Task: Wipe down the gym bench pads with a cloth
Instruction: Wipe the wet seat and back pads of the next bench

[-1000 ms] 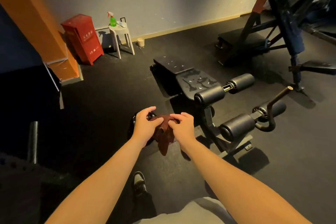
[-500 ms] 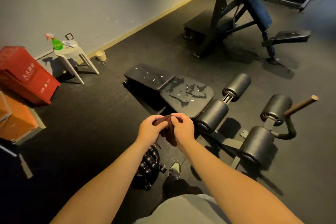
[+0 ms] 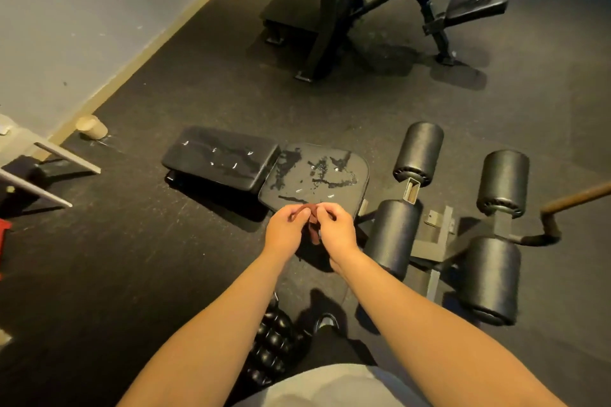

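A low black gym bench lies on the floor ahead of me. Its seat pad (image 3: 317, 177) is wet with dark streaks and small droplets, and so is the back pad (image 3: 221, 162) to its left. Just above the seat pad's near edge I hold a small dark red cloth (image 3: 312, 225) bunched between both hands. My left hand (image 3: 286, 231) pinches its left side and my right hand (image 3: 335, 228) pinches its right side. A strip of the cloth hangs down between them.
Black foam rollers (image 3: 418, 150) (image 3: 391, 236) (image 3: 502, 182) (image 3: 489, 279) and a rusty handle (image 3: 575, 198) sit to the right. A knobbly black roller (image 3: 269, 344) lies by my shoe. A white stool (image 3: 39, 155), a small beige cup (image 3: 91, 125) and another bench frame (image 3: 330, 10) stand beyond.
The view has swung right and down toward the bench. My hands have moved forward with the cloth to the seat pad's near edge, and the cloth is now bunched tighter.
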Tool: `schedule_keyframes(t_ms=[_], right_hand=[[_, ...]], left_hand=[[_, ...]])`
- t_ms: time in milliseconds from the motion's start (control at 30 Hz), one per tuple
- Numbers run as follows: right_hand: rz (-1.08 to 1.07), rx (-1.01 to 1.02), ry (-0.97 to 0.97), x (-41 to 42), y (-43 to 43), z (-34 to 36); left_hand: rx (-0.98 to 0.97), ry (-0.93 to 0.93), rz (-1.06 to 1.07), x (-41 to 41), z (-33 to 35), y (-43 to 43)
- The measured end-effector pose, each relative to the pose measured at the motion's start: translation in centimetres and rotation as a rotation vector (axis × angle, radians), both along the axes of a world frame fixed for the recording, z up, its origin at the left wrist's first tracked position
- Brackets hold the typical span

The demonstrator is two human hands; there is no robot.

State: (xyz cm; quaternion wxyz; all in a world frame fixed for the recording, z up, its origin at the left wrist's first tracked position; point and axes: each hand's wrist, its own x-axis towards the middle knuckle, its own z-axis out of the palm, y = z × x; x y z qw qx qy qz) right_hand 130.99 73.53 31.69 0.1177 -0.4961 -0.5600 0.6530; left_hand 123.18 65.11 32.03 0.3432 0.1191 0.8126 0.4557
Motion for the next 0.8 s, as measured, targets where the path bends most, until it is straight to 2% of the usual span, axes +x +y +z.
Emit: schedule_keyframes(t_ms=[100, 200, 367, 467, 567, 667, 733, 800], right_hand=[[-0.093, -0.101, 0.035, -2.6, 1.0, -1.7], [-0.187, -0.069, 0.031, -6.0, 2.5, -5.1], [-0.391, -0.083, -0.027, -11.6, 6.2, -13.5], [-0.453, -0.010, -0.075, -13.7, 9.0, -18.8], [-0.514, 0.236, -0.122, -14.2, 13.2, -24.2], [-0.574, 0.497, -0.215, -13.7, 17.5, -28.8], [-0.510, 0.583, -0.263, -13.4, 20.1, -32.7], [-0.357, 0.596, -0.340, -13.2, 21.6, -37.2]], left_hand=[[0.007, 0.000, -0.100, -3.3, -2.1, 2.1], [0.052, -0.047, -0.247, -7.0, -5.6, 4.8], [0.110, -0.119, -0.395, -13.4, -15.3, 9.6], [0.139, -0.132, -0.493, -15.4, -20.6, 12.9], [0.144, 0.019, -0.636, -16.8, -26.1, 16.9], [0.054, 0.204, -0.774, -18.1, -31.6, 20.8], [0.008, 0.289, -0.857, -18.7, -35.3, 23.1], [0.052, 0.380, -0.934, -18.7, -38.7, 25.3]])
